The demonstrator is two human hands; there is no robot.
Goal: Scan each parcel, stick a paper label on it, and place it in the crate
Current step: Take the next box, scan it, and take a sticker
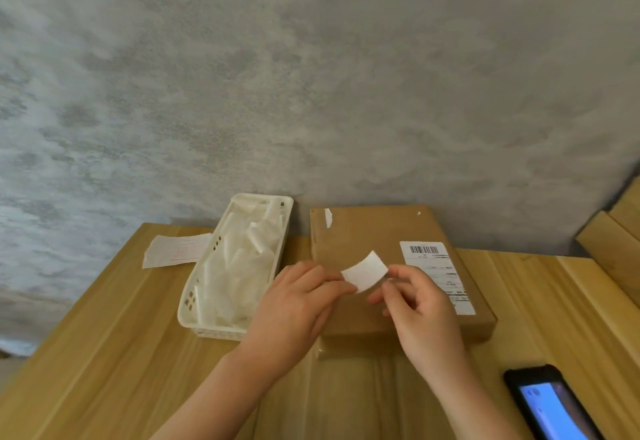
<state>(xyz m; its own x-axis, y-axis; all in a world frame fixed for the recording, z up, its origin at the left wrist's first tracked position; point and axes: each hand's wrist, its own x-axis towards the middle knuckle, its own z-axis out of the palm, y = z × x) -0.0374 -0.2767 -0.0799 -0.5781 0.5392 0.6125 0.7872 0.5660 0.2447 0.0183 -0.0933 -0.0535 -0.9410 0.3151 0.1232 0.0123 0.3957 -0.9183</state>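
A flat brown cardboard parcel (pixel 360 235) lies on the wooden table (pixel 104 353), with a printed barcode shipping label (pixel 433 266) on its right part. Just above the parcel, a small white paper label (pixel 365 270) is held between both hands. My left hand (pixel 298 304) pinches its left end. My right hand (pixel 419 304) pinches its right end. The label curls slightly upward.
A white plastic basket (pixel 194 301) holding several white paper pieces stands left of the parcel. A sheet of paper (pixel 173 251) lies behind it. A black phone (pixel 550 405) with a lit blue screen lies at the front right. Wooden boards (pixel 613 242) lean at the far right; a grey wall rises behind.
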